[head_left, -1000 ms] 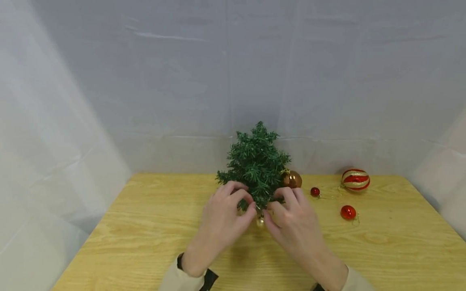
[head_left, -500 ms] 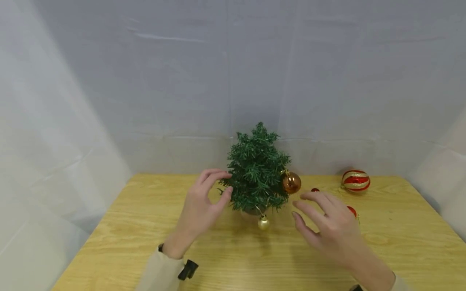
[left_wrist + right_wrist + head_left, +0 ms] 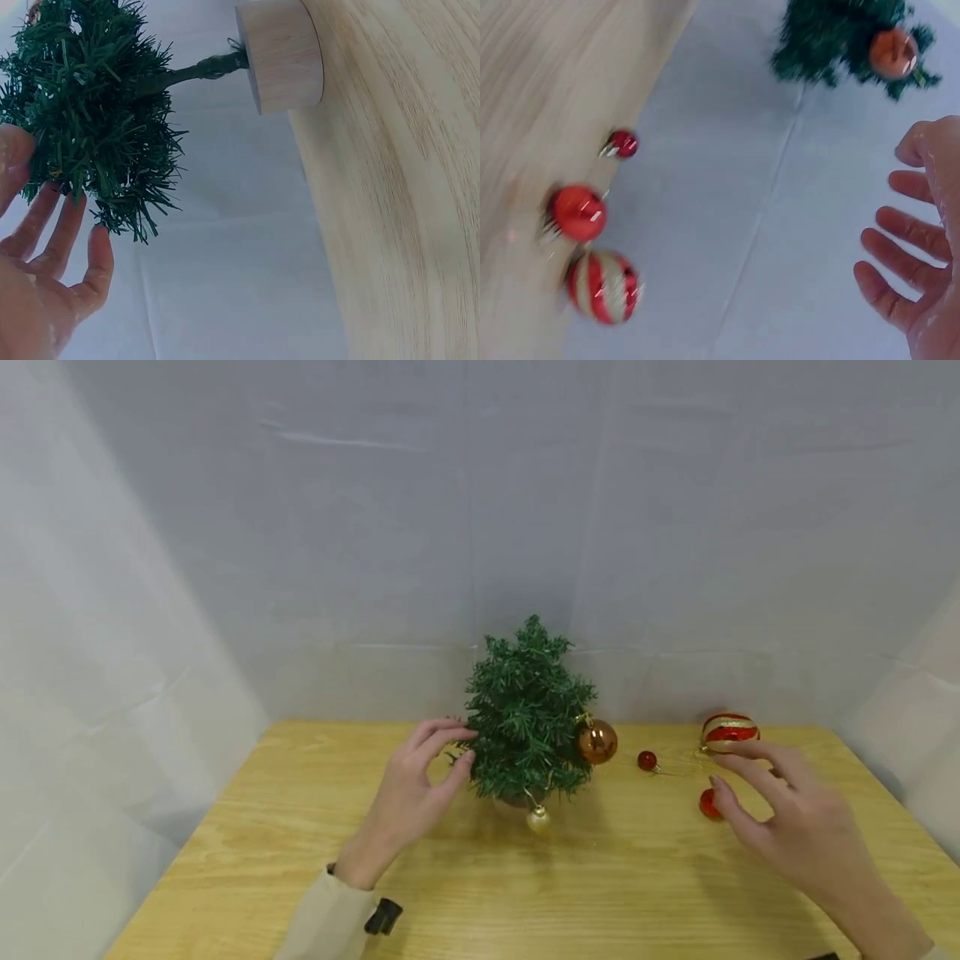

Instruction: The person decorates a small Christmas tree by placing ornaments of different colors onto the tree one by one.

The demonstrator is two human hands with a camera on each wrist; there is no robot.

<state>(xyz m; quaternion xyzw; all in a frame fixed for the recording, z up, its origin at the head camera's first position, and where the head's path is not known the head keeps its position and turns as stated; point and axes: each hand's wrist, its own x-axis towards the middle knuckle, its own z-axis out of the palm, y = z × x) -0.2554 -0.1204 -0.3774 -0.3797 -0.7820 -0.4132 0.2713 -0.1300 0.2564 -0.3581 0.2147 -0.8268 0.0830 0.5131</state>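
A small green artificial Christmas tree [image 3: 528, 710] stands near the back of the table; its round wooden base [image 3: 285, 56] shows in the left wrist view. My left hand [image 3: 408, 785] is at the tree's left side, fingertips right at the branches, thumb apart from the fingers. A copper ball ornament [image 3: 597, 742] hangs on the right side, and a small gold ball ornament [image 3: 537, 819] low at the front. With loosely spread fingers, my right hand [image 3: 802, 818] is over the right part of the table, overlapping a red ball ornament [image 3: 710, 804] and a red-and-gold striped ball ornament [image 3: 726, 727].
A small dark red ball ornament [image 3: 647, 761] with a thin gold loop lies between the tree and the striped one. The wooden table [image 3: 300, 827] ends at the back before a pale sheet [image 3: 360, 527], which also covers the sides.
Both hands have let go at the front of the tree, where the gold ornament now hangs in sight. My left hand moved to the tree's left side; my right hand moved far right toward the loose ornaments.
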